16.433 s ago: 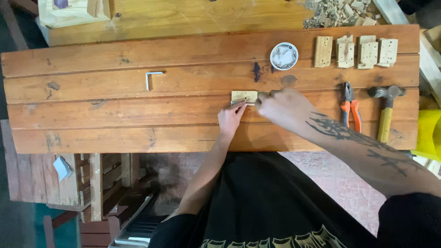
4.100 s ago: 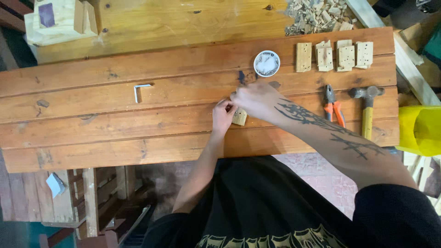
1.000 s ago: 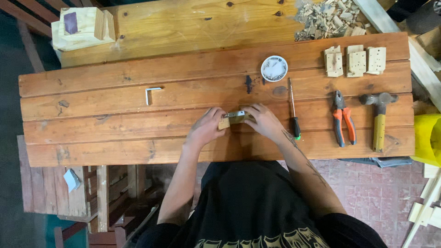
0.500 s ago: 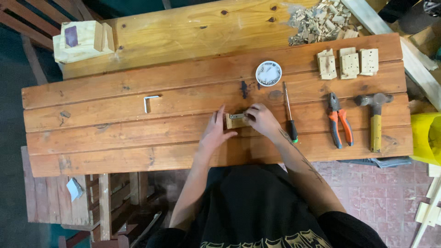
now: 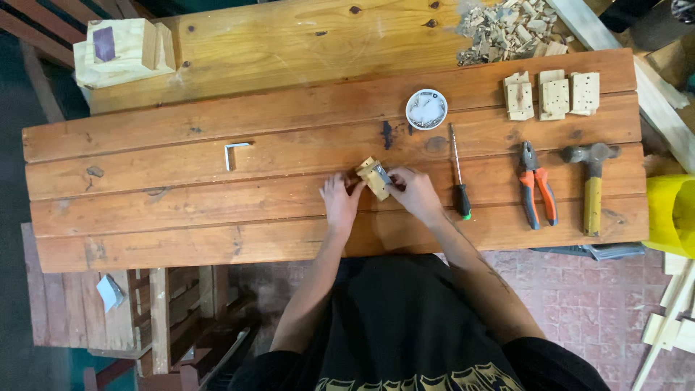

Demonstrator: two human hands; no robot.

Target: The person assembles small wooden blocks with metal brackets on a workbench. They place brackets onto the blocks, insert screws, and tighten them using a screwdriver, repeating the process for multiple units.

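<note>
A small pale wooden block (image 5: 372, 177) with a bit of metal on it sits tilted on the brown plank workbench (image 5: 181, 217). My left hand (image 5: 339, 203) holds the block's lower left side. My right hand (image 5: 414, 192) grips its right end, fingers at the metal piece. Just right of that hand lies a screwdriver (image 5: 458, 178) with a black and green handle.
Farther right lie orange-handled pliers (image 5: 536, 184) and a hammer (image 5: 593, 180). A small round white dish (image 5: 426, 109) and three drilled wooden blocks (image 5: 554, 94) sit at the back. A metal L-bracket (image 5: 233, 153) lies to the left. Wood chips (image 5: 510, 30) are piled behind.
The block has turned and now sits tilted between both hands. The screwdriver, held by my right hand four seconds ago, lies on the bench. The camera view has shifted slightly.
</note>
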